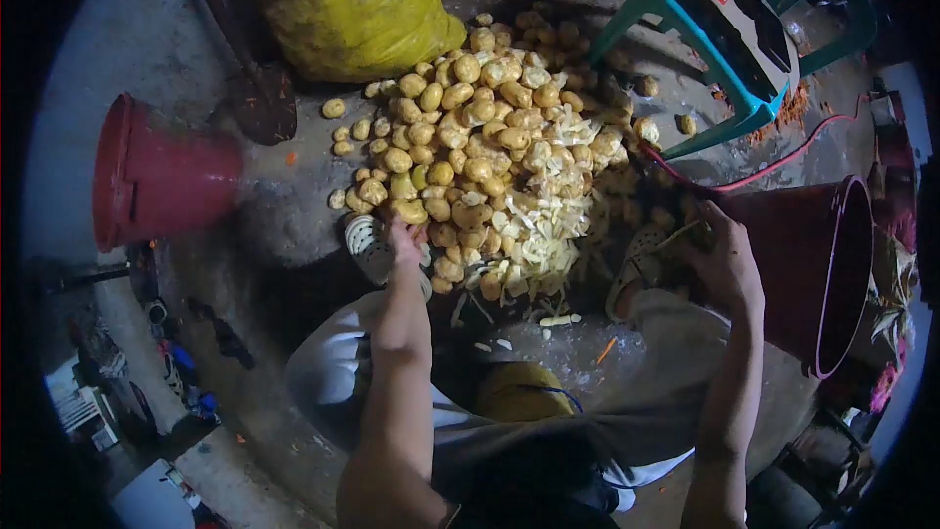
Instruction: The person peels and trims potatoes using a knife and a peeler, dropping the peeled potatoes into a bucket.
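A large heap of potatoes (pixel 477 168) lies on the floor before me, with pale peelings (pixel 553 235) strewn over its right side. At the near left edge of the heap, my left hand (pixel 405 238) has its fingers closed on a yellowish potato (pixel 409 211). My right hand (pixel 727 257) is held off to the right, beside the dark red bucket (pixel 783 264). Its fingers are bent around a thin, narrow tool (pixel 682 234), too dark to tell whether it is a peeler or a knife.
A full yellow sack (pixel 348 10) stands behind the heap, beside a shovel (pixel 262 103). Another red bucket (pixel 166 173) lies at the left. A green plastic stool (pixel 676 15) carries cardboard (pixel 739 0). A red hose or cable (pixel 774 167) crosses the floor at the right.
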Demonstrator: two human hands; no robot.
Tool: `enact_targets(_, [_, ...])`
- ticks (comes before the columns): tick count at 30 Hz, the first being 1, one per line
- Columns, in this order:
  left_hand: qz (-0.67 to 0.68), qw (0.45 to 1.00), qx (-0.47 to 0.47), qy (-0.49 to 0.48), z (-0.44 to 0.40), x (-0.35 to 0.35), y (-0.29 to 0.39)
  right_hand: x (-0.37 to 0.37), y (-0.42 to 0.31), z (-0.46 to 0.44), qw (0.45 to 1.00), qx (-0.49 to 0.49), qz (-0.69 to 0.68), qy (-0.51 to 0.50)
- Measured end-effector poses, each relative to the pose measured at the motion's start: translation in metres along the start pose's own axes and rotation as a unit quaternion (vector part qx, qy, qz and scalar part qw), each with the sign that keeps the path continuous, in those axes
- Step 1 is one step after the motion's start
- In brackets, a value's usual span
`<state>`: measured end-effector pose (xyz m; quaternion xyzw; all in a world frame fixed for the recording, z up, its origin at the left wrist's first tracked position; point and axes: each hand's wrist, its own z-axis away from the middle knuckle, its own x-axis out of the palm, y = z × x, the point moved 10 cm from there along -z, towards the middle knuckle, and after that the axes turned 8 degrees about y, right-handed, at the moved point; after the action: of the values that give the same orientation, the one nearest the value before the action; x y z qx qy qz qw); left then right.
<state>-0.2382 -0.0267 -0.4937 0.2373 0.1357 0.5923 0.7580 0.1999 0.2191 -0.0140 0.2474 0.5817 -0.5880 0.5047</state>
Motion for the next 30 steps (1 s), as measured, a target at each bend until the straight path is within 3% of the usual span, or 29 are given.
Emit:
enact_targets(2, [0.056,0.998,0.042,0.009,0.05,0.017,0.025,0.001,0.001,0.0,1.0,0.012,-0.011,-0.017])
enact_targets(5, [0.189,0.976,0.035,-0.106,0.072,0.058,0.049,0.0,-0.002,0.002,0.999,0.032,-0.022,-0.031])
enact_targets(8, [0.187,0.967,0.036,-0.172,0.086,0.098,0.052,-0.004,-0.013,0.004,0.999,-0.002,-0.043,-0.018])
enact_targets(12, [0.168,0.947,0.03,-0.272,0.165,0.161,0.062,-0.008,-0.02,0.006,0.993,-0.071,-0.086,0.032])
enact_targets(13, [0.153,0.952,-0.004,-0.266,0.185,0.175,0.061,-0.008,-0.021,0.007,0.992,-0.076,-0.088,0.041])
enact_targets(14, [0.1,0.934,0.029,-0.341,0.22,0.192,0.069,-0.009,-0.022,0.01,0.991,-0.08,-0.091,0.051])
enact_targets(17, [0.102,0.922,0.037,-0.371,0.31,0.223,0.083,-0.016,-0.034,0.02,0.99,-0.081,-0.103,0.051])
enact_targets(18, [0.105,0.901,0.023,-0.421,0.332,0.231,0.086,-0.016,-0.034,0.022,0.99,-0.08,-0.109,0.044])
enact_targets(19, [0.105,0.88,0.004,-0.463,0.359,0.235,0.088,-0.018,-0.037,0.024,0.982,-0.126,-0.125,0.069])
enact_targets(22, [0.093,0.838,-0.031,-0.537,0.421,0.245,0.096,-0.021,-0.035,0.033,0.983,-0.108,-0.123,0.082])
enact_targets(23, [0.088,0.82,-0.054,-0.563,0.44,0.246,0.095,-0.023,-0.04,0.038,0.975,-0.149,-0.125,0.106])
enact_targets(26, [0.093,0.791,-0.066,-0.601,0.484,0.242,0.104,-0.015,-0.042,0.05,0.985,-0.093,-0.125,0.072])
enact_targets(30, [0.044,0.803,-0.033,-0.593,0.504,0.22,0.102,-0.006,-0.053,0.063,0.977,-0.143,-0.124,0.103])
